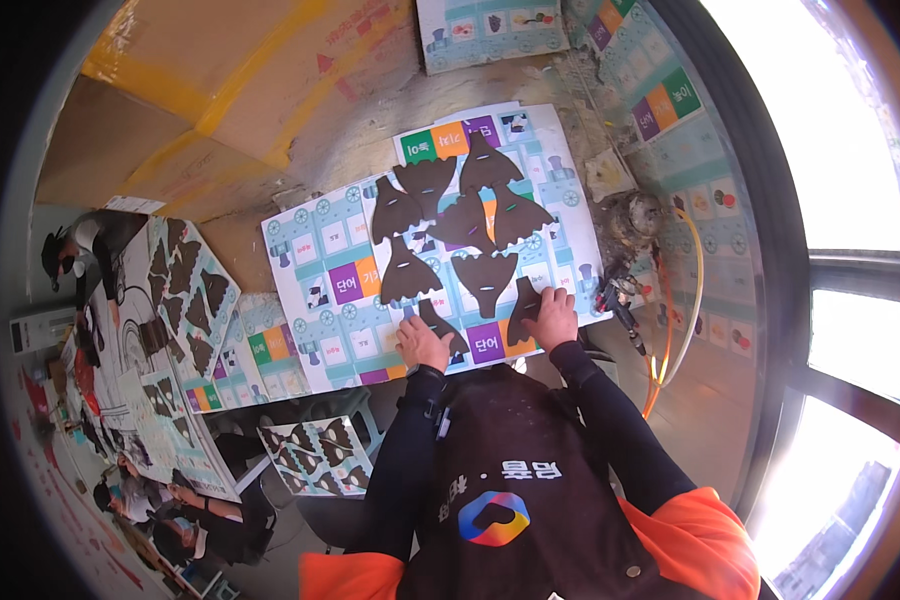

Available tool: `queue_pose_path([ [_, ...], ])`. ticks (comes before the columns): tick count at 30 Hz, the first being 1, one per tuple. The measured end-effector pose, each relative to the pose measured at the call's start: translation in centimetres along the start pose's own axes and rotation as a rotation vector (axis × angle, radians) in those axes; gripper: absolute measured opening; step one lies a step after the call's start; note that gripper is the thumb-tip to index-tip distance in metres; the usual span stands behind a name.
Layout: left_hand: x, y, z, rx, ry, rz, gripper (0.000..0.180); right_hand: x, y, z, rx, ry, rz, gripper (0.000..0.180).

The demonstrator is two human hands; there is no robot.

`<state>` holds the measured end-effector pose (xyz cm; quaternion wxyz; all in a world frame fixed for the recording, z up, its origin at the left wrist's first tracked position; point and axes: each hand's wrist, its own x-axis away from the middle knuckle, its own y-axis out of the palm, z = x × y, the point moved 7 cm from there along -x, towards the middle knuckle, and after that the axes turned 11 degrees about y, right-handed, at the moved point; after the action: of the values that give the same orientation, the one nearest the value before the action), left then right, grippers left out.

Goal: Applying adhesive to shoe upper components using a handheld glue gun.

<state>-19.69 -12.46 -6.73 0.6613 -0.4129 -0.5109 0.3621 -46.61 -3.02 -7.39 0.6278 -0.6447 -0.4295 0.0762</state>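
Item: dark fan-shaped pieces (485, 280), nine counted, lying on the printed sheet (295, 270) before you, atop the counter (380, 125).

Progress: all nine appear to lie on the sheet, none lifted. Seven rest apart from your hands; two, at the near edge, are under them. The laying-out looks well along; what remains cannot be told.

Left hand (425, 344): fingers spread, resting over the near-left piece (444, 328); no closed grip shows.

Right hand (553, 318): fingers extended, thumb side on the near-right piece (521, 310); no closed grip shows.

Orientation: the near-right piece has its narrow end pointing away from you, its long axis running roughly away from your body. The near-left piece also narrows away from you, its axis leaning left at the far end. The piece between and beyond them is reversed, narrow end toward you.

Surroundings: cardboard box (185, 95), far left; hoses (692, 270), right.
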Motion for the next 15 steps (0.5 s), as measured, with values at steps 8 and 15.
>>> queue_pose_path([
  [8,-5.4,-4.4,12.0,0.091,0.623,0.277,0.071,0.2,0.0,0.8,-0.066,-0.04,-0.023,0.063],
  [15,-7.0,-1.1,11.2,-0.142,0.517,0.023,0.07,-1.9,0.0,0.6,-0.089,-0.056,-0.059,0.06],
])
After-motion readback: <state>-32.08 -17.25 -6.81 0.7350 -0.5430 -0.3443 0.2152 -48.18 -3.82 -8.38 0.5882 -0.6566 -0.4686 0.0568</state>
